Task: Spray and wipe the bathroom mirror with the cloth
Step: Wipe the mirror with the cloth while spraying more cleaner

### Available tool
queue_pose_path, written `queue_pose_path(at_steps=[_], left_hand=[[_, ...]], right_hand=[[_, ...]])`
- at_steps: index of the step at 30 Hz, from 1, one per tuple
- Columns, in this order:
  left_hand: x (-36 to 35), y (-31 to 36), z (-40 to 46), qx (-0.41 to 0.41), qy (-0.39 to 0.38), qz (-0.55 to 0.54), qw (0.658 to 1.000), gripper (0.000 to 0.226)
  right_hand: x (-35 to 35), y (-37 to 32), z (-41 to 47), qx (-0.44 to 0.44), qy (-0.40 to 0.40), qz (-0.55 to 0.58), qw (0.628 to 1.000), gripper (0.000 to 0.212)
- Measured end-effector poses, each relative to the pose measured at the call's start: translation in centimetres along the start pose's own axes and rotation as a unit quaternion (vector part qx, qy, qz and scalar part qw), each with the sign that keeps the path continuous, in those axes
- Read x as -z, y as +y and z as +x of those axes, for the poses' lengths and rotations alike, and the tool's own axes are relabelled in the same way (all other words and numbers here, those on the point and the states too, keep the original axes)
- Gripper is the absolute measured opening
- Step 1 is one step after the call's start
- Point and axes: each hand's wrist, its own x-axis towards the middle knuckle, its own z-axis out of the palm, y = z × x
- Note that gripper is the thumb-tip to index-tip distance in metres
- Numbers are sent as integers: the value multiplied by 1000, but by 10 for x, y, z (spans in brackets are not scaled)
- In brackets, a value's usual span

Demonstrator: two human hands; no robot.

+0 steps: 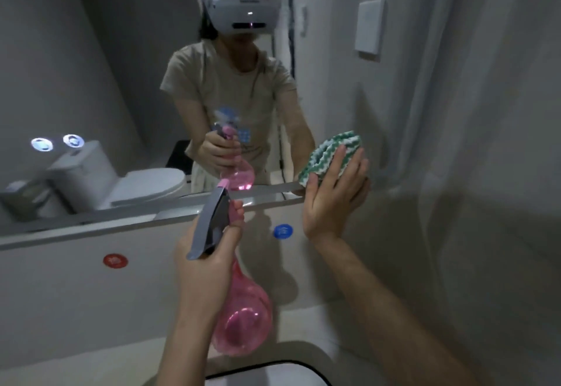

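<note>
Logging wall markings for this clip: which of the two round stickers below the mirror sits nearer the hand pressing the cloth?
The blue sticker, just left of the right hand's wrist; the red one lies far left.

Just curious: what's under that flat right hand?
A green-and-white cloth, pressed by the right hand near the mirror corner. The surface under the cloth is covered.

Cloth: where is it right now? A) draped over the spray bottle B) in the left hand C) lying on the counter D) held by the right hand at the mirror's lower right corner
D: the right hand presses the green-and-white cloth with straight fingers at the mirror's lower right corner, while the left hand grips the pink spray bottle.
</note>
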Motion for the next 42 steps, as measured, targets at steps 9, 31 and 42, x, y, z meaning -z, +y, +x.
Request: queue_pose_path(at_steps=[9, 31, 42], left_hand=[[90, -22, 24, 44, 57, -72, 995, 23], [-58, 25, -28, 39, 39, -58, 997, 36], [-68, 19, -22, 36, 14, -42, 998, 23]], right_hand=[[-10, -90, -45, 205, -37, -27, 978, 57], [38, 80, 100, 311, 22, -93, 946, 61], [26, 44, 86, 41, 40, -11, 998, 53]])
